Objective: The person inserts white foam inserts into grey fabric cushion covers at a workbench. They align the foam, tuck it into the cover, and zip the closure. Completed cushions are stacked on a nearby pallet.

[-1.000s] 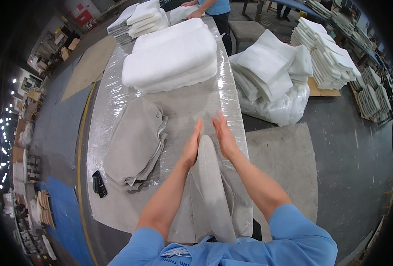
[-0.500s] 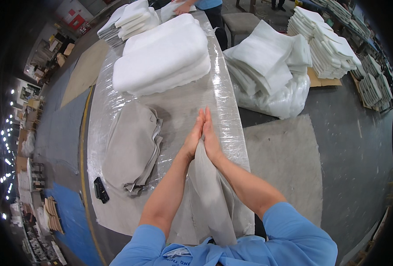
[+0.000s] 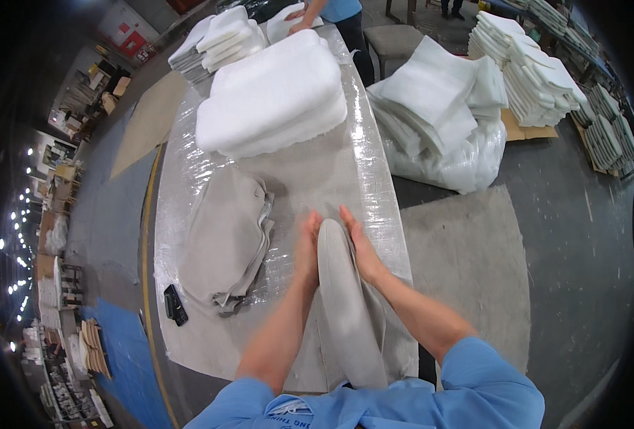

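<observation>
A long grey fabric-covered cushion [image 3: 342,307] stands on edge in front of me, its rounded far end up and its near end against my body. My left hand [image 3: 308,247] lies along its left side, fingers stretched out and blurred by motion. On the other side my right hand [image 3: 362,250] is open, with straight fingers by the cushion's far right side. Loose grey cloth hangs beside the cushion on the right. A stack of grey fabric covers [image 3: 224,239] lies on the plastic-wrapped table [image 3: 295,171] to the left.
Near the table's left edge is a small black object [image 3: 175,305]. White padding sheets [image 3: 270,93] are piled farther back, and another person's hands [image 3: 301,23] work beyond them. To the right, white padding [image 3: 438,100] rests on a plastic-wrapped bundle beside a stool [image 3: 395,41].
My hands were nearly palm to palm beyond the cushion's tip. They have come back toward me and parted to either side of it, and its rounded end now shows.
</observation>
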The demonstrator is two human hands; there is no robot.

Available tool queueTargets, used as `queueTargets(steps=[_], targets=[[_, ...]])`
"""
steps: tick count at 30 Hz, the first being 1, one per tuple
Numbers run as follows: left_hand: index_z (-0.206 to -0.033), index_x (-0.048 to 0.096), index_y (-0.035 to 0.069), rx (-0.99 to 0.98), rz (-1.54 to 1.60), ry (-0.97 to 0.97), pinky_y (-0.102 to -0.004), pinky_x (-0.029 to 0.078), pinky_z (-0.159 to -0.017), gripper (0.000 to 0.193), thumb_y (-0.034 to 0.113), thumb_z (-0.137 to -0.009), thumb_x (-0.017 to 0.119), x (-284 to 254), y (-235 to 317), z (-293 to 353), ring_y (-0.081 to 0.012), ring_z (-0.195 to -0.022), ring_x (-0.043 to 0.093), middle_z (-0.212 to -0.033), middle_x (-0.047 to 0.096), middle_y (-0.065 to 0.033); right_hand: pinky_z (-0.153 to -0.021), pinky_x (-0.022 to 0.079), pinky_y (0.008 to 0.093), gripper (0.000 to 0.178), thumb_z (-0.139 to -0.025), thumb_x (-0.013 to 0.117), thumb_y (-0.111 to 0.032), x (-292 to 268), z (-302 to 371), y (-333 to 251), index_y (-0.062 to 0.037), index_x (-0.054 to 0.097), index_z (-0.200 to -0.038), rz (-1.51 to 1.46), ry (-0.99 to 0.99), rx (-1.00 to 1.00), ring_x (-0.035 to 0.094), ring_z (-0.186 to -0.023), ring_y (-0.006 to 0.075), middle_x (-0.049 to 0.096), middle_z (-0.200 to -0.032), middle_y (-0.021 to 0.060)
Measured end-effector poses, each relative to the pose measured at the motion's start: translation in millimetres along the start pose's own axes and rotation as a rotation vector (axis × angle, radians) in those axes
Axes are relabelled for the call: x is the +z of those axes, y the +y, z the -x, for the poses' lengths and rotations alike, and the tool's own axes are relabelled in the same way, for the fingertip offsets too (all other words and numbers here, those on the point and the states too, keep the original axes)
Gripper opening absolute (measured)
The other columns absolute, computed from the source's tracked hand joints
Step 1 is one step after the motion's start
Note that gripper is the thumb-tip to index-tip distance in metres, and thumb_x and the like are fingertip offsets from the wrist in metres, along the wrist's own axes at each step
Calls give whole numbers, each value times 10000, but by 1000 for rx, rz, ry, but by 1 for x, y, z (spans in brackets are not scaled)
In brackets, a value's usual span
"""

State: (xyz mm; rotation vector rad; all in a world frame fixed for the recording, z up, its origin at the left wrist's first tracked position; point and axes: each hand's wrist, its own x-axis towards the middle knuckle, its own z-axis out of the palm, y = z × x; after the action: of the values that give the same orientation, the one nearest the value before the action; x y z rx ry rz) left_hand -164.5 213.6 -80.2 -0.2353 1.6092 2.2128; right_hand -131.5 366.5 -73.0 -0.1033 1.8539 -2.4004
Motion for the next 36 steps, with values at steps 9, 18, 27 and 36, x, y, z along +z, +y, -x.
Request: queueTargets(steps=[9, 18, 27, 36], targets=[[-1690, 188, 159, -63, 217, -63, -388, 207, -1291, 722, 586, -1114, 279, -12, -73, 29, -235, -1579, 249, -1735, 223, -33, -1283, 202, 409, 746, -1111, 360, -492, 16, 44, 46, -76, 130, -1685, 118, 129, -34, 237, -1584, 302, 224, -1718, 164], [-1450, 553, 39, 24, 109, 70, -344, 565, -995, 469, 351, -1105, 497, -33, -90, 24, -198, -1187, 655, -1341, 654, -87, -1266, 251, 399, 769, -1092, 452, -427, 3, 41, 60, -7, 156, -1664, 147, 73, -45, 306, -1555, 297, 299, -1686, 179], [-1559, 400, 14, 77, -198, 50, -398, 428, -1150, 658, 502, -1124, 323, 6, -125, 161, -260, -1314, 568, -1434, 586, -150, -1277, 192, 382, 805, -1108, 323, -561, 27, 172, 40, 38, 234, -1639, -24, 97, 71, 262, -1577, 291, 297, -1693, 193], [-1530, 454, 6, 162, -32, -6, -346, 448, -1131, 606, 456, -1125, 417, -7, -129, 152, -236, -1380, 534, -1497, 545, -155, -1264, 230, 379, 783, -1111, 337, -538, 18, 171, 50, 42, 258, -1632, -69, 58, 154, 314, -1552, 264, 342, -1672, 182]])
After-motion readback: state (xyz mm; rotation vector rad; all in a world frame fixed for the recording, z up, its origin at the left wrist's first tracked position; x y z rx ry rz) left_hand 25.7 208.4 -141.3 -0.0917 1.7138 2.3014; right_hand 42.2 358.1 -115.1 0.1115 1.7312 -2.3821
